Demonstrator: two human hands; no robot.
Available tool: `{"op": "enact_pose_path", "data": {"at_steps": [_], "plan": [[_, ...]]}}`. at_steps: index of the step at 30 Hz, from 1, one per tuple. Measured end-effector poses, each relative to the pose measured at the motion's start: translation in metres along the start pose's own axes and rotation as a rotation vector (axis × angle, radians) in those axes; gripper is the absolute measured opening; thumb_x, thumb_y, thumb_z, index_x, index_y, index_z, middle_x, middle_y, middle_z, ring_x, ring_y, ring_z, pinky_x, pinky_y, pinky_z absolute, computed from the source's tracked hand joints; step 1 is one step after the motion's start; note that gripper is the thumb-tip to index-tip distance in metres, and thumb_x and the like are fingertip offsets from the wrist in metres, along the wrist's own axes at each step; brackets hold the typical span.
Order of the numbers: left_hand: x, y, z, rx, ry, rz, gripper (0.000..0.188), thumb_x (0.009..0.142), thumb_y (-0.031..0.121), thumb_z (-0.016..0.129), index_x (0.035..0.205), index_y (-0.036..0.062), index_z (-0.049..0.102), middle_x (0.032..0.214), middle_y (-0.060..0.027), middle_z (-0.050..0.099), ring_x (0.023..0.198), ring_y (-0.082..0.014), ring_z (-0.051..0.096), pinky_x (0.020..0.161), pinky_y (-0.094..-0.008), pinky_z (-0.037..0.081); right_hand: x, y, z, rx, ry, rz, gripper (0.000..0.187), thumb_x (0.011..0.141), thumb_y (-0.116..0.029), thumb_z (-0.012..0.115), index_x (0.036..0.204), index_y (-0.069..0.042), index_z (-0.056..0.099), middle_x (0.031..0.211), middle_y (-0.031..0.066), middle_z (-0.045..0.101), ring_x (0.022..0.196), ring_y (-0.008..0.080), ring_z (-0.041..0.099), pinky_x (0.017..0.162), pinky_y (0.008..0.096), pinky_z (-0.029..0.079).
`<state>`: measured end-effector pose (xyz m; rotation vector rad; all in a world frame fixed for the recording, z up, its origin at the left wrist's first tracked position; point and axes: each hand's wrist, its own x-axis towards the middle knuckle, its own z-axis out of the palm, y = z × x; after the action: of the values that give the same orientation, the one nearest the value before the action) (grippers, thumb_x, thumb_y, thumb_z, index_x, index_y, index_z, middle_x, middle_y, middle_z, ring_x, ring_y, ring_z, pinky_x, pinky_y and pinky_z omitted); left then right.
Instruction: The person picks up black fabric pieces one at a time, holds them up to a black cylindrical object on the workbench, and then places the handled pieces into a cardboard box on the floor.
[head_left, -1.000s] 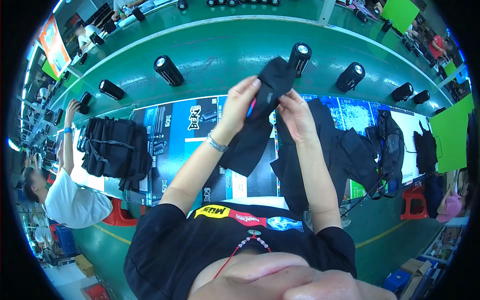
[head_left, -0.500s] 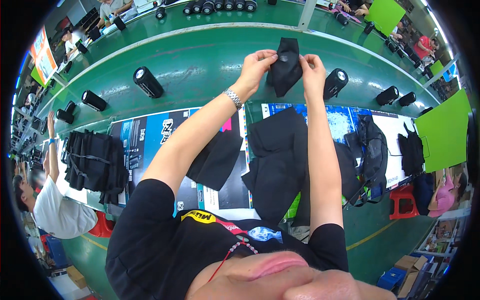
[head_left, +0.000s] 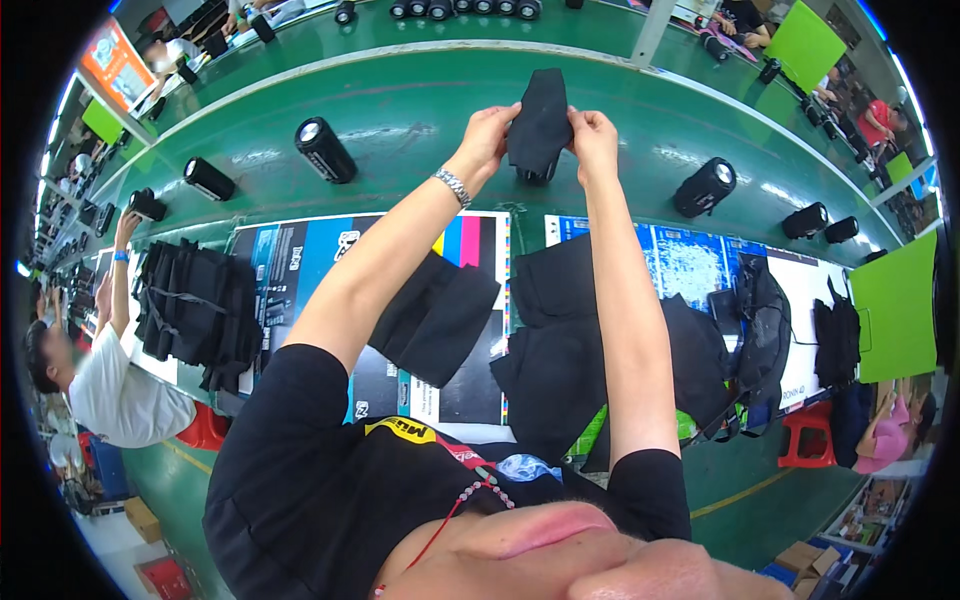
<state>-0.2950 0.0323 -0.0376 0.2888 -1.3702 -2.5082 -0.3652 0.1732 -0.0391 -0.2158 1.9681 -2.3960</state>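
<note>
A black cloth pouch (head_left: 541, 118) hangs upright and spread out between my hands above the green conveyor belt (head_left: 430, 160). My left hand (head_left: 489, 138), with a metal watch on its wrist, pinches the left edge of the pouch. The fingers of my right hand (head_left: 594, 140) are closed on its right edge. Just under the lower edge of the pouch shows the end of a black cylindrical speaker (head_left: 537, 174), mostly hidden by the cloth. More black cloth pouches (head_left: 560, 370) lie in a loose pile on the table before me, partly beneath my right forearm.
Along the belt stand black cylindrical speakers, one to the left (head_left: 325, 150) and one to the right (head_left: 705, 187). A stack of black cloth (head_left: 190, 305) lies on the table's left. A black mesh bag (head_left: 762, 325) is at right. A co-worker (head_left: 130, 385) sits at far left.
The pouch has gone from a folded, pointed shape to a broader, flatter one. Both hands have shifted slightly left with it. The co-worker's hand at left now reaches a speaker.
</note>
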Motion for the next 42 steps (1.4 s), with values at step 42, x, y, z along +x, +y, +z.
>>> {"op": "enact_pose_path", "data": {"at_steps": [42], "plan": [[0.007, -0.018, 0.006, -0.195, -0.224, -0.291, 0.016, 0.091, 0.008, 0.054, 0.098, -0.0059, 0.058, 0.102, -0.0136, 0.060, 0.092, -0.0205, 0.061, 0.083, -0.0346, 0.053, 0.011, -0.025, -0.043, -0.598, -0.137, -0.160, 0.027, 0.088, -0.023, 0.062, 0.075, 0.001, 0.057, 0.062, 0.0068, 0.058, 0.056, 0.0126, 0.054, 0.052, 0.0295, 0.043]]}}
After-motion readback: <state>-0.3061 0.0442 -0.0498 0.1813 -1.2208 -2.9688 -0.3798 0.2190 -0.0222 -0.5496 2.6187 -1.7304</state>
